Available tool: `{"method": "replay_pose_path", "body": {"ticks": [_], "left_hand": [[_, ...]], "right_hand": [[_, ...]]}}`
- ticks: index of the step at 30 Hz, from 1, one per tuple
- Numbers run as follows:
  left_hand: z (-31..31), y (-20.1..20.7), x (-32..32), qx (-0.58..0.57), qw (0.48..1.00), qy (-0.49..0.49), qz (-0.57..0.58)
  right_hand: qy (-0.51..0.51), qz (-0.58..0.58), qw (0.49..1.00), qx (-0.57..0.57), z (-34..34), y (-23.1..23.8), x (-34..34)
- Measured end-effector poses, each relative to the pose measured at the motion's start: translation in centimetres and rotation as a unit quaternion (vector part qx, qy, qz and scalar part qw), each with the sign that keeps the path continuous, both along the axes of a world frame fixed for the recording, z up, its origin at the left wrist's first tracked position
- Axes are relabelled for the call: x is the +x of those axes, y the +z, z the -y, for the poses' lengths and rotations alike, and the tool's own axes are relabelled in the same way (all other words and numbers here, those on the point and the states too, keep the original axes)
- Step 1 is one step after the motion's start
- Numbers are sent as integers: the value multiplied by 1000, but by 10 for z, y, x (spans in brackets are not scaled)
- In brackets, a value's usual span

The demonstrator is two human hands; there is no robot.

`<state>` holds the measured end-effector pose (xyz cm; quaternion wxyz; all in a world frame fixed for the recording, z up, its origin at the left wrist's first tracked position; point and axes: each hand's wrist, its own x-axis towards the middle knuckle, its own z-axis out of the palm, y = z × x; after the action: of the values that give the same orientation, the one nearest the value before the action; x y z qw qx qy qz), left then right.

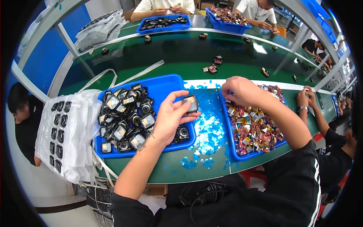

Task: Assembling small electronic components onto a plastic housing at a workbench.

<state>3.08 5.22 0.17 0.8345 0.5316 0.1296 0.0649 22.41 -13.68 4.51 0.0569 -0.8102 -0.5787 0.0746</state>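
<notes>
My left hand (pixel 166 119) grips a black square watch case (pixel 192 103) between thumb and fingers, its inner side showing a pale, tan part. Beneath that hand is a blue tray (pixel 177 80) heaped with similar black watch cases (pixel 121 100). My right hand (pixel 244 90) bends over the far left corner of a second blue tray (pixel 229 130). Its fingers are pinched together and point down; whatever they hold is hidden. Small red, white and yellow parts (pixel 255 130), perhaps little batteries with flex strips, fill that tray.
Bits of blue film (pixel 208 130) litter the bench between the trays. At left stand stacked clear plastic trays (pixel 62 132) of watch cases. Beyond runs a green belt (pixel 170 51) carrying scattered parts. Co-workers sit across and to the right, one with hands (pixel 307 98) near my right tray.
</notes>
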Motion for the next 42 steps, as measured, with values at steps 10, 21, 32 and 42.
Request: {"method": "replay_pose_path", "body": {"ticks": [10, 21, 32, 42], "left_hand": [[5, -7, 0, 228, 970, -32, 82], [38, 11, -15, 236, 956, -108, 139], [29, 11, -13, 304, 939, -95, 129], [37, 8, -15, 318, 935, -27, 151]], "right_hand": [[-196, -157, 905, 343, 62, 36, -43], [-193, -480, 762, 391, 26, -2, -115], [-147, -470, 750, 441, 19, -10, -127], [-156, -449, 790, 386, 22, -6, -118]]}}
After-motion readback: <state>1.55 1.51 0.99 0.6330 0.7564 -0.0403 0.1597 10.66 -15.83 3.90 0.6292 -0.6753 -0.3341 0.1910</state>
